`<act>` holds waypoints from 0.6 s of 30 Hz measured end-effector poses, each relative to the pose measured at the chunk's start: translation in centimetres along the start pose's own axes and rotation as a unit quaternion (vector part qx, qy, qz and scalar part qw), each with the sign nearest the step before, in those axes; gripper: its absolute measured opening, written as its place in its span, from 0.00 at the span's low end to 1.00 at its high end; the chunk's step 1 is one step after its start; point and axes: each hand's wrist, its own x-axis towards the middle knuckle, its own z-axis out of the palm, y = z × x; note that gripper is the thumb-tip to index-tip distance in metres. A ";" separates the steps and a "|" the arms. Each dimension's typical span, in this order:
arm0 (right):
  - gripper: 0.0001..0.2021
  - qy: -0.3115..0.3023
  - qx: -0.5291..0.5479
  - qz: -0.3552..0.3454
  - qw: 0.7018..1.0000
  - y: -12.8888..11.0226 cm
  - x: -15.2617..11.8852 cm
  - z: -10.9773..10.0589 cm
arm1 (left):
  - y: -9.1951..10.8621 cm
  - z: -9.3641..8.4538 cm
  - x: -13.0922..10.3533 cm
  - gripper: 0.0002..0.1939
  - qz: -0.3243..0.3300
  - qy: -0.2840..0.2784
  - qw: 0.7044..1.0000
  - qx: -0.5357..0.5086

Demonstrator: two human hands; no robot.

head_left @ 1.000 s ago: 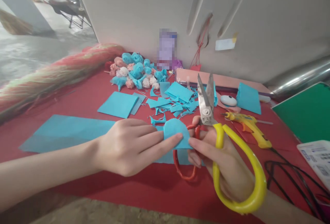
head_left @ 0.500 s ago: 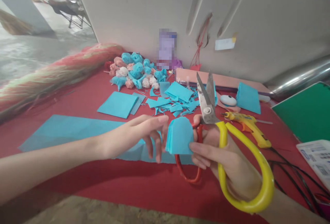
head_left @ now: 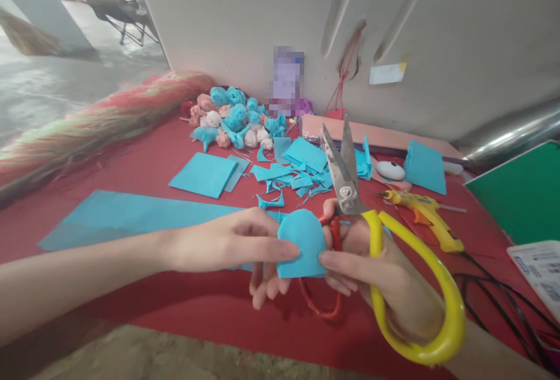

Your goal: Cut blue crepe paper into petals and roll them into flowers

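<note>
A small stack of blue paper point(head_left: 301, 240) with a rounded top edge is pinched between both hands. My left hand point(head_left: 249, 246) grips its left side, thumb on the front face. On its right side, my right hand point(head_left: 371, 257) pinches the paper between thumb and fingers. That same hand carries scissors point(head_left: 347, 187), with one yellow and one red handle, their blades parted and pointing up. Beneath the hands a long strip of blue paper point(head_left: 131, 217) lies across the red tabletop point(head_left: 196, 310). Blue paper scraps point(head_left: 284, 177) are scattered behind them.
Paper flowers point(head_left: 236, 118) in blue, pink and white are heaped at the back. A folded blue square point(head_left: 203, 175) lies left of the scraps. At right are a yellow glue gun point(head_left: 426, 217), a white oval object point(head_left: 390, 171) and black cables point(head_left: 494, 304).
My left hand has closed on the left side of the blue paper, which has turned to face me more. A curved blue scrap now lies on the table behind it.
</note>
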 end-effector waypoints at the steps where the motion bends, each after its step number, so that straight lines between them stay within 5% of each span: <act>1: 0.12 -0.009 0.006 -0.001 1.000 0.0 0.0 0.0 | 0.1 0.1 0.0 0.17 0.000 -0.010 1.000 0.002; 6: 0.05 -0.025 0.034 -0.010 0.999 -0.1 0.3 -0.3 | 0.1 0.3 -0.1 0.22 0.013 0.008 1.000 0.021; 10: 0.07 -0.007 0.051 0.000 0.999 -0.5 0.8 -0.5 | 0.0 0.0 -0.2 0.23 0.074 0.081 0.990 -0.085; 13: 0.15 -0.039 0.064 0.012 0.997 -0.6 0.9 -0.4 | 0.1 -0.5 -0.3 0.20 0.117 0.130 0.967 -0.184; 18: 0.15 -0.139 0.057 0.015 0.989 -0.8 0.6 0.0 | 0.6 -1.4 -0.3 0.19 0.153 0.178 0.940 -0.248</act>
